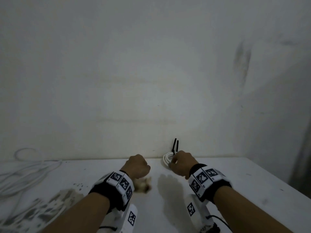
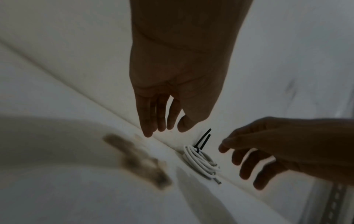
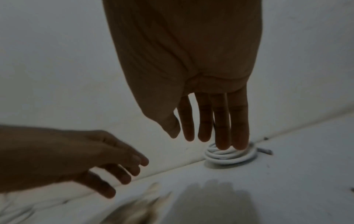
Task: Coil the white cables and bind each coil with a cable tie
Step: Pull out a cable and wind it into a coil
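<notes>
A coil of white cable [image 1: 167, 159] lies on the white table [image 1: 235, 179] against the wall, bound by a black cable tie [image 1: 175, 146] whose two tails stick up. My right hand [image 1: 180, 163] hovers just right of the coil. In the left wrist view its fingers [image 2: 247, 163] are spread and stand apart from the coil [image 2: 201, 163] and tie [image 2: 204, 139]. In the right wrist view the straight fingertips [image 3: 224, 145] overlap the coil [image 3: 229, 156]. My left hand [image 1: 138, 166] hangs left of the coil with straight fingers [image 2: 161, 121], holding nothing.
Loose white cables [image 1: 25, 169] and a blurred white power strip [image 1: 42, 206] lie at the table's left. A brown stain [image 1: 143, 184] marks the surface below my left hand. The wall rises directly behind the coil. The table's edge runs along the right.
</notes>
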Available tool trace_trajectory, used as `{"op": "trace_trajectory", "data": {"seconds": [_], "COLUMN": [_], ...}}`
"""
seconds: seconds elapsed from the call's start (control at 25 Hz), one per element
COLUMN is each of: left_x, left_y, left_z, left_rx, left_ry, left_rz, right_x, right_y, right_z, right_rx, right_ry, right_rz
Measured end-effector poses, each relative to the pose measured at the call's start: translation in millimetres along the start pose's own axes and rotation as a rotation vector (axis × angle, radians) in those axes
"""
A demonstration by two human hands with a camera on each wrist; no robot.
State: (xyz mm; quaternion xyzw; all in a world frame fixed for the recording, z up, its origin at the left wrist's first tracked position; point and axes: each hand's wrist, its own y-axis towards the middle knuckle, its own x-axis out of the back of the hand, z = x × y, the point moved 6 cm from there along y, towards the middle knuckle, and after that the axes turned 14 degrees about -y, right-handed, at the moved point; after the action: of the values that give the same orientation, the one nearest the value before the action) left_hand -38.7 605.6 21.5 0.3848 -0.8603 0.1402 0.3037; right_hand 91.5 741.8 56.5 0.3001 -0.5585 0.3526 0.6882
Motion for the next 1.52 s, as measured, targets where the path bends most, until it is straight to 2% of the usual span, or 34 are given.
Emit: {"op": "trace_trajectory", "data": {"seconds": [0.16, 0.32, 0.44, 0.64, 0.8, 0.92, 1.04, 1.16, 1.24, 1.32, 1.4, 1.52], "left_x": [49.0, 108.7, 174.6, 273.7, 299.3, 291.1, 272.4, 262.7, 263.5, 267.0, 268.2, 269.4], "left_y": [-66.1, -135.8, -186.8, -257.5, -290.7, -291.4, -282.6, -267.8, -257.4, -243.6, -224.8, -190.9], "left_z": [14.2, 43.6, 85.5, 174.4, 216.3, 231.0, 232.8, 225.0, 216.5, 209.6, 198.5, 172.6], "left_rx": [-0.121, -0.157, -0.055, 0.207, 0.325, 0.337, 0.335, 0.301, 0.269, 0.228, 0.179, 0.077], "left_ry": [0.405, 0.55, 0.565, 0.542, 0.477, 0.407, 0.361, 0.429, 0.428, 0.311, 0.106, -0.11], "left_rz": [-0.038, -0.032, -0.075, -0.148, -0.138, -0.088, -0.017, -0.035, -0.125, -0.24, -0.324, -0.376], "right_x": [-7.1, -19.4, -33.8, -67.9, -107.4, -133.3, -136.6, -102.1, -55.9, 3.3, 69.8, 151.0], "right_y": [-48.5, -96.5, -127.9, -159.8, -161.1, -150.0, -142.8, -137.4, -136.5, -139.1, -142.8, -148.8], "right_z": [96.5, 191.8, 265.7, 371.0, 409.2, 409.3, 407.5, 406.8, 401.8, 394.0, 382.6, 359.4], "right_rx": [0.232, 0.433, 0.609, 0.833, 0.86, 0.808, 0.797, 0.81, 0.784, 0.755, 0.727, 0.679], "right_ry": [-0.3, -0.376, -0.395, -0.447, -0.487, -0.491, -0.409, -0.208, -0.034, 0.128, 0.266, 0.47], "right_rz": [-0.018, 0.028, 0.115, 0.218, 0.268, 0.265, 0.269, 0.153, 0.067, -0.017, -0.166, -0.38]}}
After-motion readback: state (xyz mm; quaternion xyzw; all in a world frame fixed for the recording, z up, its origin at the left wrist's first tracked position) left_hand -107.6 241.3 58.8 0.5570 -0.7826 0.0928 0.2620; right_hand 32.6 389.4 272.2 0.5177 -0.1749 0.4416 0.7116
